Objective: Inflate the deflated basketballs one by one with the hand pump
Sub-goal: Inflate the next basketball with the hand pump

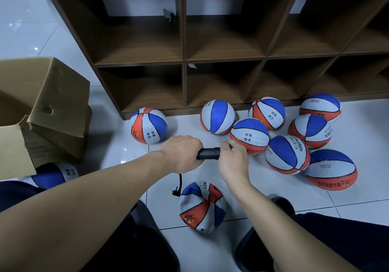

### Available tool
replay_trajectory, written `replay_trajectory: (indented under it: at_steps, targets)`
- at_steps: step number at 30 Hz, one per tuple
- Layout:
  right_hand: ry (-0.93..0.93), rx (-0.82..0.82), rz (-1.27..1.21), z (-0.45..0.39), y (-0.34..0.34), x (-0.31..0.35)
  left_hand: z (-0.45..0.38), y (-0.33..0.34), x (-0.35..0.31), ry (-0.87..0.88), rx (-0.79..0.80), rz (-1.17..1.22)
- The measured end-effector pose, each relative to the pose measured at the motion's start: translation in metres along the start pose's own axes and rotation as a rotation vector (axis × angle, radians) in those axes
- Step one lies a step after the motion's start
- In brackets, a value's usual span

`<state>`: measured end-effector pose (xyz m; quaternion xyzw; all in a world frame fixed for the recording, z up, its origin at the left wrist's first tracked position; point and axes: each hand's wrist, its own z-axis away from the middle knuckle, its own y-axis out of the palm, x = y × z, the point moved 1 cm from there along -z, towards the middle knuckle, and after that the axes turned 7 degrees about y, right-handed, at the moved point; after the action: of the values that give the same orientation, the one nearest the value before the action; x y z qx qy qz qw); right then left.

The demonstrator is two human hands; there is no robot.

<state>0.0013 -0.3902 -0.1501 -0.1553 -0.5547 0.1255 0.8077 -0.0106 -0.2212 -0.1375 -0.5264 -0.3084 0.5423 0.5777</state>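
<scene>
While both hands hold the hand pump [208,153] just above the limp ball [201,206], the step in hand looks like pumping that one ball, or getting set to. The left hand [181,153] has its grip wrapped round the black barrel; the right hand [231,158] pinches the far end of the pump with curled fingers, though whether the handle there is pushed in or drawn out I cannot tell. A thin black hose [179,184] hangs from the pump down to the limp ball's upper left edge; whether its needle sits in the valve is too small to make out. That ball lies creased and caved in on the floor between the person's knees. Beyond the pump, a round ball [148,125] and a cluster of others [286,132] rest by the wooden shelf [183,61]; another peeks from under the cardboard box [42,103]. Next, I judge, come steady strokes, keeping the hose seated until the creases fill out.
</scene>
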Motion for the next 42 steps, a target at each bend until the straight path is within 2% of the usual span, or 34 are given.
replay_trajectory:
  at_steps: [10, 17, 27, 36, 42]
  targets:
    - [0.024, 0.076, 0.002, -0.011, -0.005, -0.007, -0.002, 0.004, 0.008, 0.047, -0.024, 0.006]
    - [0.103, -0.095, -0.079, -0.039, -0.041, -0.008, 0.008, 0.004, 0.044, -0.066, 0.053, 0.068]
    - [0.112, -0.147, -0.086, -0.04, -0.039, -0.007, 0.004, 0.006, 0.041, -0.082, 0.066, 0.035]
    - [0.057, -0.048, -0.016, -0.015, -0.008, -0.003, 0.001, 0.001, 0.016, -0.032, 0.017, -0.034]
    - [0.045, 0.04, 0.029, -0.007, 0.006, -0.004, -0.002, 0.005, 0.008, -0.011, 0.016, 0.001]
